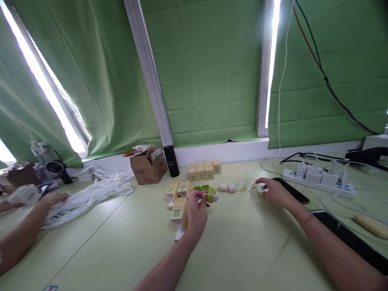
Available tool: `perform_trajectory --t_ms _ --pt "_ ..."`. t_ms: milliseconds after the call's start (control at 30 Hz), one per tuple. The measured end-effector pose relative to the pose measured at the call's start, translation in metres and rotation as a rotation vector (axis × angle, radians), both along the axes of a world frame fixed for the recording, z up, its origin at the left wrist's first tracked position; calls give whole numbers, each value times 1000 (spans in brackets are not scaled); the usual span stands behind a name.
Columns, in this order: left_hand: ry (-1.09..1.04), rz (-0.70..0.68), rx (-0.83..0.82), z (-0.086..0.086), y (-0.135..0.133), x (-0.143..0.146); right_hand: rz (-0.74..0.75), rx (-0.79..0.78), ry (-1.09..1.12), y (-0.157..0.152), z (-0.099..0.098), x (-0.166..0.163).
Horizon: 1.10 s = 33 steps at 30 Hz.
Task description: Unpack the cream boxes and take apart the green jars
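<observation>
My left hand (197,211) is closed on a small green piece with a pale pink end (212,195), holding it just over the table. More green pieces (201,188) lie right behind those fingers. My right hand (272,191) pinches a small clear plastic cup (260,188) at the right end of a row. Two similar clear cups (245,185) with something yellow in them stand beside it. Between the hands sit two pale pink caps (227,188). Opened small cardboard boxes (178,213) with green labels lie left of my left hand, partly covered by it.
Closed small boxes (204,171) stand at the back near a black bottle (171,161) and a brown carton (149,165). On the right are a phone (292,190), a power strip (318,182) and loose cables. A co-worker's hands (54,198) are at far left by white strips (91,196).
</observation>
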<state>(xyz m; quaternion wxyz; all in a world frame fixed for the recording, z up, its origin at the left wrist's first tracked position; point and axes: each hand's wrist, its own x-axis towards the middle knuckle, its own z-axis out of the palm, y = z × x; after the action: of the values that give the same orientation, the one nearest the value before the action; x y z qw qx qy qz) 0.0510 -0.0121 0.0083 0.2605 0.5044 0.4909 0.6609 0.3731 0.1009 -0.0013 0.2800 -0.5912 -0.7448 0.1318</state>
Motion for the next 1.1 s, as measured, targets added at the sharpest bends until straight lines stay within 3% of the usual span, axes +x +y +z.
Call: perform_trajectory --t_ms 367,867,1000,1100 --pt "10 -1 6 1 -1 1 41 -33 62 8 -17 -1" --pt "13 9 2 2 -1 2 17 -50 35 -1 -10 -9" --pt "11 11 4 2 -1 2 -31 125 -113 -12 1 -16" --pt "10 5 10 1 -1 2 104 351 -229 -21 3 -28"
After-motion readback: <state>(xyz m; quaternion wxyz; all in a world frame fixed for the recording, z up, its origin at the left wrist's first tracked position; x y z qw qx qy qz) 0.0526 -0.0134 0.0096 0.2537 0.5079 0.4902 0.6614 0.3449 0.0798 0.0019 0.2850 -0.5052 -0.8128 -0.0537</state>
